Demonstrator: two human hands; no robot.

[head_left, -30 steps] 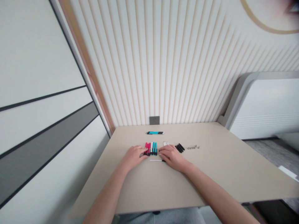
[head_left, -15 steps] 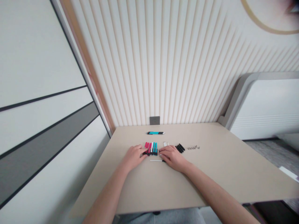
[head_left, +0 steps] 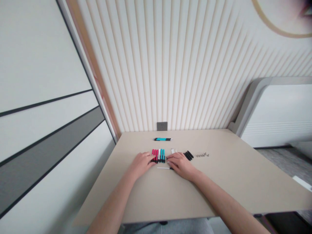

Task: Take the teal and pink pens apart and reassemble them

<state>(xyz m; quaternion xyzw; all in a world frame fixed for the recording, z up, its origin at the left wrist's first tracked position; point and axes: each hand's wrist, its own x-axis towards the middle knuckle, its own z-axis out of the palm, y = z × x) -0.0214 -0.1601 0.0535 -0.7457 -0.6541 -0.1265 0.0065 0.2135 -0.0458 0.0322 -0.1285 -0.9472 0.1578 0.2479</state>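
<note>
A row of pen barrels in red, white and blue with black ends lies on the table: red barrels (head_left: 154,152), a white barrel (head_left: 159,153) and blue barrels (head_left: 162,154). From the left, my left hand (head_left: 142,162) touches the red barrels' black ends with its fingers stretched out. My right hand (head_left: 179,164) rests low just right of the blue barrels, fingers extended and partly covering small white tubes (head_left: 173,150). A thin white pen refill (head_left: 163,168) with a dark end lies below the row, its right end beside my right hand.
An assembled blue and black pen (head_left: 163,139) lies farther back. Black grips (head_left: 188,155) and several small metallic pieces (head_left: 202,155) lie right of my right hand. The table (head_left: 195,198) meets a ribbed wall with a socket (head_left: 162,126). A cabinet (head_left: 48,182) stands left.
My left hand has shifted slightly right against the red barrels, which now lie closer together and more evenly in line. My right hand stays nearly in place.
</note>
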